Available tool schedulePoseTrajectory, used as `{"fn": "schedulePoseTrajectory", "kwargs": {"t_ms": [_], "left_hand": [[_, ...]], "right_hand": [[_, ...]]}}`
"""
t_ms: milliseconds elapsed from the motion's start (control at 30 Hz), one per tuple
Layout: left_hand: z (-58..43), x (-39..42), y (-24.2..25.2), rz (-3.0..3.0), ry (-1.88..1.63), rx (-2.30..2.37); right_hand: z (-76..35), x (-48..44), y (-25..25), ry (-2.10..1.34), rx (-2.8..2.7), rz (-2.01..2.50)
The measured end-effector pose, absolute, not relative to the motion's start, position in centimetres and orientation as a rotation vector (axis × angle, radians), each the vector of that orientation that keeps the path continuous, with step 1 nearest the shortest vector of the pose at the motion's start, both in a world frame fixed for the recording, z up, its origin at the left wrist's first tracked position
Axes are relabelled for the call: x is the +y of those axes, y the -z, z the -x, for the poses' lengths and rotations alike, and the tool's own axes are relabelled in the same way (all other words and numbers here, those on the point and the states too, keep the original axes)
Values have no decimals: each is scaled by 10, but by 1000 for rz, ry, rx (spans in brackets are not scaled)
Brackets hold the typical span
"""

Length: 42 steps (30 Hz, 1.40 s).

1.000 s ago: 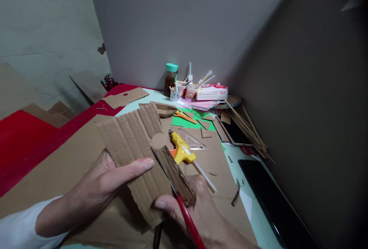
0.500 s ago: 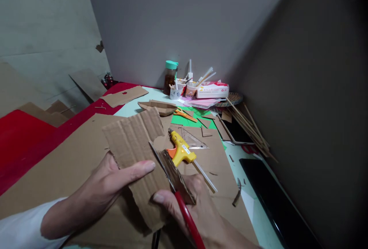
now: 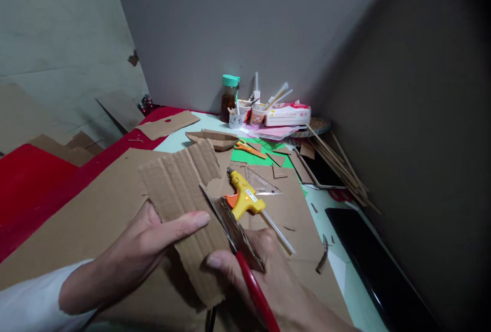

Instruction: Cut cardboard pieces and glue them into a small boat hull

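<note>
My left hand [image 3: 138,255] grips a piece of corrugated cardboard [image 3: 184,194], thumb pressed on its top face and fingers underneath. My right hand [image 3: 264,275] is closed round red-handled scissors [image 3: 249,281], whose blades run up into the cardboard's right side. A narrow strip of cardboard [image 3: 240,235] curls away along the blades on the right. Both hands hover over a large brown cardboard sheet [image 3: 88,219] lying on the table.
A yellow glue gun [image 3: 243,196] and a clear set square [image 3: 261,183] lie just beyond the hands. Orange scissors [image 3: 249,149], green paper [image 3: 245,157], cups of tools [image 3: 249,112], a jar [image 3: 229,91] and wooden sticks [image 3: 341,166] sit further back. A dark wall stands right.
The view has shifted slightly, and the hands with the cardboard and scissors sit a little lower and to the right. The cut strip beside the blades looks much the same.
</note>
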<state>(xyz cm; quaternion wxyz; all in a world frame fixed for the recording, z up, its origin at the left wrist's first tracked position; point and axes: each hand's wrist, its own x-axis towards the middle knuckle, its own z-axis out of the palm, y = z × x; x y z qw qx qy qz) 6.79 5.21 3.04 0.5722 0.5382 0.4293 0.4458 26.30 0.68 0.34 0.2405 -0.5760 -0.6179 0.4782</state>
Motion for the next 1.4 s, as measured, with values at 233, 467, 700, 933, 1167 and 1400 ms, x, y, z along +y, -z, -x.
{"fn": "schedulePoseTrajectory", "kwargs": {"t_ms": [233, 467, 700, 933, 1167, 1400], "left_hand": [[-74, 53, -29, -1247, -1032, 913], [-76, 50, -31, -1335, -1066, 966], [-79, 49, -35, -1313, -1087, 1010], [-77, 53, -21, -1167, -1074, 951], [-75, 55, -2, -888, -1165, 839], [-68, 70, -19, -680, -1295, 845]], "right_hand": [[-257, 18, 8, -1219, -1769, 1378], [-263, 7, -4, -1125, -1709, 1433], [-264, 6, 6, -1162, -1698, 1535], [-259, 19, -1, -1336, -1724, 1387], [-261, 20, 0, -1294, -1738, 1371], [-271, 10, -10, -1142, -1782, 1487]]}}
